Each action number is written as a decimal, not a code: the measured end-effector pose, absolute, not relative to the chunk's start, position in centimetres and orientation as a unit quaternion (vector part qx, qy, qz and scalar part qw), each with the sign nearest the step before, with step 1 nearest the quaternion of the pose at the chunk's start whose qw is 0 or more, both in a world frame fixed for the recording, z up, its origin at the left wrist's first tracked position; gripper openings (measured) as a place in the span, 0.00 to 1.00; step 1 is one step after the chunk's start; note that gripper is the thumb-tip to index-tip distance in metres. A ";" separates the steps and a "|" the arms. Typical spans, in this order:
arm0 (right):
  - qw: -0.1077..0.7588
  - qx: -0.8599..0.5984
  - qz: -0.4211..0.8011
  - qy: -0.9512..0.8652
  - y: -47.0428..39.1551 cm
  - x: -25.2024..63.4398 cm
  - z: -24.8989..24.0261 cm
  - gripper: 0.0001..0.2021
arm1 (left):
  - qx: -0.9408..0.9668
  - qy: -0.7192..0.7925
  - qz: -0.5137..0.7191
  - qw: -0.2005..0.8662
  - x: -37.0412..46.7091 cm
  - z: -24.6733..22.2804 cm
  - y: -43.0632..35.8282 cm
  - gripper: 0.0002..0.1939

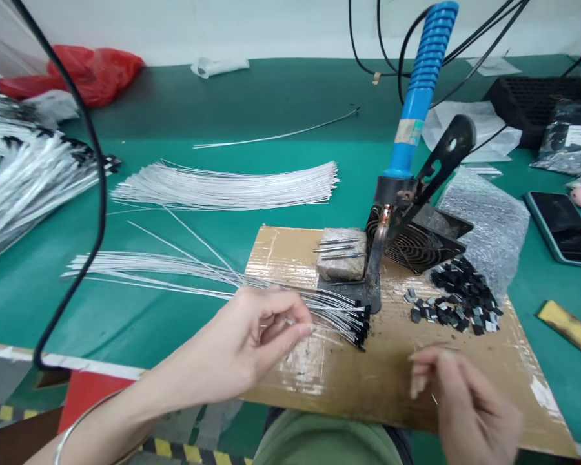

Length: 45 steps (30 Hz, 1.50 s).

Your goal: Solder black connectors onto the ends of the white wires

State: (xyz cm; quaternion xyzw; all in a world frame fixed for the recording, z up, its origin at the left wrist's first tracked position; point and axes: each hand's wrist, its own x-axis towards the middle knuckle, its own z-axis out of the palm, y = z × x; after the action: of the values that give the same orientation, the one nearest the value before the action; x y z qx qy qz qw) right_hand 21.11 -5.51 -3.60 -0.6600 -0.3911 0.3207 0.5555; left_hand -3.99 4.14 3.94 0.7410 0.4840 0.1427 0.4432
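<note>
My left hand (pixel 264 339) is pinched, and a short bit of thin white wire (pixel 289 321) shows between its fingertips. Just behind it lies a bundle of white wires (pixel 174 263) with small black pieces (pixel 362 325) on the right ends. Over the cardboard's right half is my right hand (pixel 469 400), slightly blurred, thumb and forefinger together. A thin shiny sliver shows below its fingers; what they hold I cannot make out. A pile of small black squares (pixel 465 294) lies beyond that hand. A blue-handled soldering iron (pixel 419 84) stands upright in its holder.
Under the hands is a cardboard sheet (pixel 348 387). A grey block with metal tips (pixel 343 265) sits by the holder. More white wires (pixel 227 186) lie behind, and a large heap (pixel 39 161) is left. A black cable (pixel 99 174) hangs in front. A phone (pixel 566 226) lies right.
</note>
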 end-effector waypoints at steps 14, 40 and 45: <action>0.483 -0.569 0.549 -0.377 -4.4 17.4 -2.3 0.14 | 0.710 0.408 0.125 0.560 -2.0 3.2 4.5 0.13; 0.572 -0.470 0.593 -0.318 -3.9 19.5 -4.2 0.30 | 0.553 0.503 0.187 0.637 1.9 1.1 3.5 0.11; 0.560 -0.542 0.567 -0.266 -3.7 18.3 -3.3 0.18 | 0.550 0.500 0.207 0.635 2.0 1.4 3.7 0.11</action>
State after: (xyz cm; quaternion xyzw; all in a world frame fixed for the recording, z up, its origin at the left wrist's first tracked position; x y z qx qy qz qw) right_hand 18.25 -3.71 -3.27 -0.5424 -0.2664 0.5667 0.5601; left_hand 2.04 3.70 1.36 0.5504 0.5004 0.2074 0.6353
